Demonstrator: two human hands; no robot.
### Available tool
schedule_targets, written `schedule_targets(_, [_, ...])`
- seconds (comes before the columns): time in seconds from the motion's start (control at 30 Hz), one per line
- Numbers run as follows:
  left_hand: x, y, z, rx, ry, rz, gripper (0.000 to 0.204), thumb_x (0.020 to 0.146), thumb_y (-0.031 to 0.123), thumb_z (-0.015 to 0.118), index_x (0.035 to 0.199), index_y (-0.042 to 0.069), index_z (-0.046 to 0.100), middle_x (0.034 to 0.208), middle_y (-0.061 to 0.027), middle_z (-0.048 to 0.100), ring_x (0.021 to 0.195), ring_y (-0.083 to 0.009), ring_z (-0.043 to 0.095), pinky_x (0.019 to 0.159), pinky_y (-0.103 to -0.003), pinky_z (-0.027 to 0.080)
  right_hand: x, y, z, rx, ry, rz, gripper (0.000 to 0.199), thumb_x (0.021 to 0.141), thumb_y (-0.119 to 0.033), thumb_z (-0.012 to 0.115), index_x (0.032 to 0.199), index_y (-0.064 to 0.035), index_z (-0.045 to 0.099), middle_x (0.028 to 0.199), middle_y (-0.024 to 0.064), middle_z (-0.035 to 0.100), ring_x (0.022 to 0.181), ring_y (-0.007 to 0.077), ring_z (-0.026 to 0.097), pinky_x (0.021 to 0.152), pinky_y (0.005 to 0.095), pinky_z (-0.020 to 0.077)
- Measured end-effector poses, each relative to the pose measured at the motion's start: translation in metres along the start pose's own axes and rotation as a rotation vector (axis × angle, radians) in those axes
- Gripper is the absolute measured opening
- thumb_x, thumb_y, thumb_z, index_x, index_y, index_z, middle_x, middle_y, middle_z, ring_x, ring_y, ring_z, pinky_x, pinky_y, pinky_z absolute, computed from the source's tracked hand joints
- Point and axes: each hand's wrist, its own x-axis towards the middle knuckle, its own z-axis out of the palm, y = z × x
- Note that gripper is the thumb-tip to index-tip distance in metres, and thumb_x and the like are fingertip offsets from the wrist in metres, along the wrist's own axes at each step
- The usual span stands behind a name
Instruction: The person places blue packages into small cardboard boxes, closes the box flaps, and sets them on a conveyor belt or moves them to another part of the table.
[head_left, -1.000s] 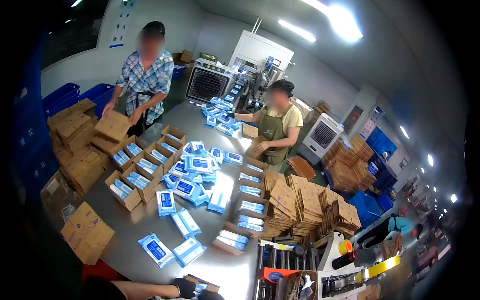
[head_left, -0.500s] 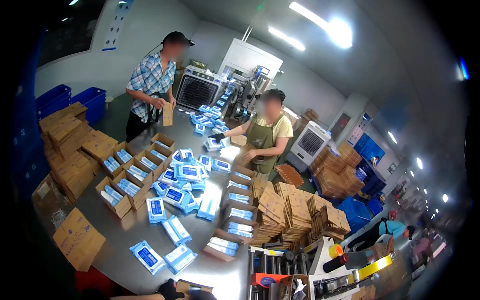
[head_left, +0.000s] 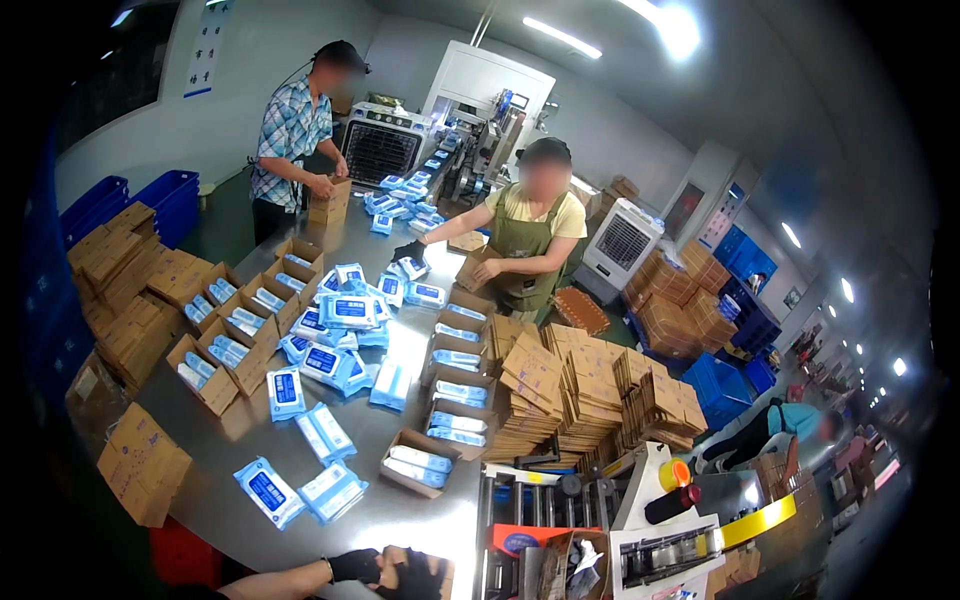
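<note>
At the bottom edge, a small brown cardboard box (head_left: 397,558) sits on the metal table (head_left: 230,525) between my black-gloved hands. My left hand (head_left: 354,567) grips its left side, bare fingertips showing against the cardboard. My right hand (head_left: 420,574) is closed over its top and right side. The picture's edge cuts off the box's lower part. Just beyond lie loose blue-and-white wipes packs (head_left: 268,492), with more heaped farther up the table. An open box (head_left: 418,462) holding packs stands nearest on the right, at the end of a row.
More filled open boxes (head_left: 228,352) stand at left. Across the table, a person in a plaid shirt (head_left: 292,140) holds a box; another in a green apron (head_left: 525,240) reaches for packs. Flattened cartons (head_left: 530,385) are stacked right, beside a roller machine (head_left: 560,500).
My right hand has come into fuller view over the box, whose opening showed a pack before. The plaid-shirted person's carton now stands on the table. The whole view has shifted slightly.
</note>
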Motion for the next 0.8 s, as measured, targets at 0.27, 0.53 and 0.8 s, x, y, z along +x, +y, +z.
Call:
schedule_targets(0.27, [0.070,0.170,-0.083,0.792,1.124,0.012,0.051,0.075,0.039,0.071,0.106,0.003,0.053,0.101,-0.0170,0.058,0.089,-0.0318,0.060,0.075,-0.043,0.048,-0.082,0.104,-0.053,-0.397,0.328,-0.046,0.060,0.080,-0.043,0.057,0.126,-0.0051,0.053,0.135,0.0204,0.044,0.133,0.0439,0.032,0.101,0.0719,0.0205])
schedule_targets(0.53, [0.112,0.114,-0.066,0.754,0.982,-0.275,0.029,0.088,0.030,0.047,0.100,0.008,0.062,0.092,-0.0163,0.067,0.084,-0.0353,0.065,0.074,-0.046,0.052,0.026,0.127,-0.055,-0.282,0.473,-0.003,0.048,0.084,-0.043,0.061,0.110,-0.0019,0.059,0.110,0.0217,0.058,0.101,0.0374,0.054,0.087,0.0499,0.0420])
schedule_targets(0.8, [0.136,0.157,-0.130,0.307,1.166,0.067,0.084,0.081,0.062,0.056,0.130,-0.004,0.042,0.131,-0.0278,0.048,0.123,-0.0391,0.046,0.103,-0.041,0.036,0.187,0.132,-0.016,0.773,0.149,0.715,0.073,0.093,-0.050,0.046,0.147,-0.0075,0.022,0.141,0.0241,0.040,0.131,0.0355,0.039,0.106,0.0390,0.0322])
